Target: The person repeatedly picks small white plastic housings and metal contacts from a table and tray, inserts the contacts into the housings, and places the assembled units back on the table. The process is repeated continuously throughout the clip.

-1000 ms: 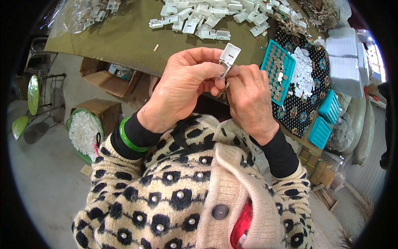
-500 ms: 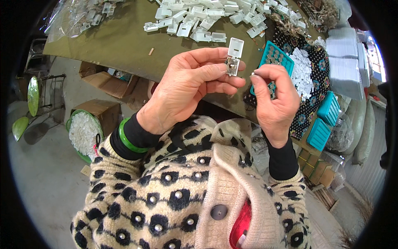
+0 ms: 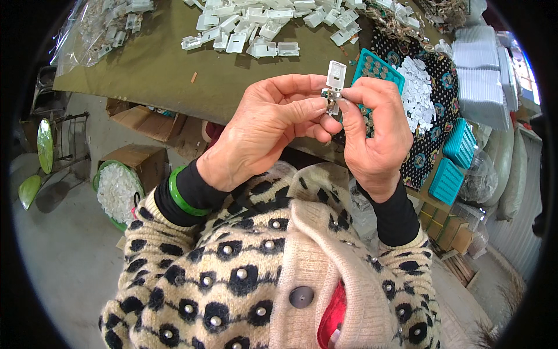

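A small white hinged plastic case [image 3: 336, 74] stands with its lid flipped up between my two hands. My left hand [image 3: 256, 119] grips its lower half between thumb and fingers; bits of metal and green show inside. Closed in a pinch, my right hand [image 3: 378, 136] has its thumb and fingertips at the right edge of the case's lower half. The small white piece in that pinch is mostly covered by the fingertips. Just beyond the right hand lies a turquoise tray [image 3: 401, 85] holding round metallic discs [image 3: 372, 65].
Many similar white cases [image 3: 261, 29] are heaped across the green table cover [image 3: 151, 58]. Flat white pieces [image 3: 415, 93] lie on a black patterned cloth [image 3: 440, 107] at right, beside stacked turquoise trays [image 3: 459, 142]. A green-rimmed basin [image 3: 118, 189] of white pieces stands on the floor at left.
My right hand has moved left and up to the open case, bringing the small white piece against it. The case has shifted slightly right and down in my left hand.
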`<state>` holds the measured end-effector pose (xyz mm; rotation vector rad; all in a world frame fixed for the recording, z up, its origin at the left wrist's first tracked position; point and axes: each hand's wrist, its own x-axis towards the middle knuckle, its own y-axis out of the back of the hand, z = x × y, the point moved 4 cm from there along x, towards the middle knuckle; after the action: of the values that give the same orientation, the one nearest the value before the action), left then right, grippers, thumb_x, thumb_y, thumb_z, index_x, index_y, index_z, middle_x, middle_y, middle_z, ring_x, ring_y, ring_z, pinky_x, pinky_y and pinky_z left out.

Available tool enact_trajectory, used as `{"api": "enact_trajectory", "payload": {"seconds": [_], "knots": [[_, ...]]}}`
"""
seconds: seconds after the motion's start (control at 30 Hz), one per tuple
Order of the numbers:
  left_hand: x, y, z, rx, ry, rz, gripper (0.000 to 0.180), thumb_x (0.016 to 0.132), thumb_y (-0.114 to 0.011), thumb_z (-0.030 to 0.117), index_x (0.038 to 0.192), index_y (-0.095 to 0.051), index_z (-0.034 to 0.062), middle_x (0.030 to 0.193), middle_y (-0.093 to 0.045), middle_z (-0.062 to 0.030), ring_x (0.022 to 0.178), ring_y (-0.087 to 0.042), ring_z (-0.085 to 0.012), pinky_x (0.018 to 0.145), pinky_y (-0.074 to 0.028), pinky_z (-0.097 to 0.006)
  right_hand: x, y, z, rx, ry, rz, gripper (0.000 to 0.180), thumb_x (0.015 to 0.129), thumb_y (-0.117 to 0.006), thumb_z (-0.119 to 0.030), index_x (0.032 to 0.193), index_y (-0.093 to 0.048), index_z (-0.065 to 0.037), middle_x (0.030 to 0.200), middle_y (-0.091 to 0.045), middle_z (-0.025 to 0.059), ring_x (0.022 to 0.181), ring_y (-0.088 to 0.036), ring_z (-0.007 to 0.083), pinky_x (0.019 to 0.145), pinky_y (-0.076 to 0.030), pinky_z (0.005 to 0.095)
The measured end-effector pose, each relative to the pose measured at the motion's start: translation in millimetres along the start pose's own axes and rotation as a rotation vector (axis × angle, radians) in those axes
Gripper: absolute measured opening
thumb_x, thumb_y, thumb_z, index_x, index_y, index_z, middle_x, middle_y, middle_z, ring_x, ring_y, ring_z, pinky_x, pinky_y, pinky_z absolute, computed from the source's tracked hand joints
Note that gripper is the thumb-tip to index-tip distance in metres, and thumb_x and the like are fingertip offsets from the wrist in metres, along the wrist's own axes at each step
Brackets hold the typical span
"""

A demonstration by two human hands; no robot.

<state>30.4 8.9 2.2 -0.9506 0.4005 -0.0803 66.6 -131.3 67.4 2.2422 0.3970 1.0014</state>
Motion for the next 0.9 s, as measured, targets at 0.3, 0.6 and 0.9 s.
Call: {"api": "enact_trajectory", "payload": {"seconds": [0.3, 0.6, 0.9], "knots": [[-1.7, -9.1, 4.9, 0.046, 0.025, 0.043, 0.033, 0.093, -0.062, 0.004, 0.125, -0.056, -0.0033, 0.109, -0.068, -0.0165, 0.085, -0.069, -0.0205, 0.072, -0.060, -0.030, -13.0, 7.2, 27.2, 1.034, -0.811, 0.070, 0.013, 0.090, -0.058, 0.002, 0.102, -0.060, 0.003, 0.090, -0.063, 0.0070, 0.071, -0.060, 0.0132, 0.062, -0.048, 0.0248], [-13.5, -58.9, 27.8, 1.465, -1.025, -0.110, 0.030, 0.077, -0.066, -0.012, 0.104, -0.069, 0.0014, 0.092, -0.067, -0.0111, 0.083, -0.067, -0.0218, 0.074, -0.053, -0.027, -17.0, -22.4, 12.8, 1.587, -1.257, -0.008, 0.030, 0.103, -0.042, -0.032, 0.107, -0.056, -0.005, 0.091, -0.062, 0.0060, 0.074, -0.058, 0.0130, 0.056, -0.041, 0.0235], [2.9, -30.0, 11.5, 0.214, -0.070, -0.005, 0.033, 0.093, -0.062, 0.005, 0.124, -0.057, -0.0045, 0.101, -0.069, -0.0132, 0.082, -0.070, -0.0193, 0.069, -0.059, -0.029, -18.9, 17.9, 18.8, 0.779, -0.836, 0.032, 0.012, 0.097, -0.058, -0.011, 0.099, -0.060, 0.000, 0.070, -0.053, -0.0046, 0.056, -0.043, 0.0035, 0.047, -0.035, 0.0190]]}}
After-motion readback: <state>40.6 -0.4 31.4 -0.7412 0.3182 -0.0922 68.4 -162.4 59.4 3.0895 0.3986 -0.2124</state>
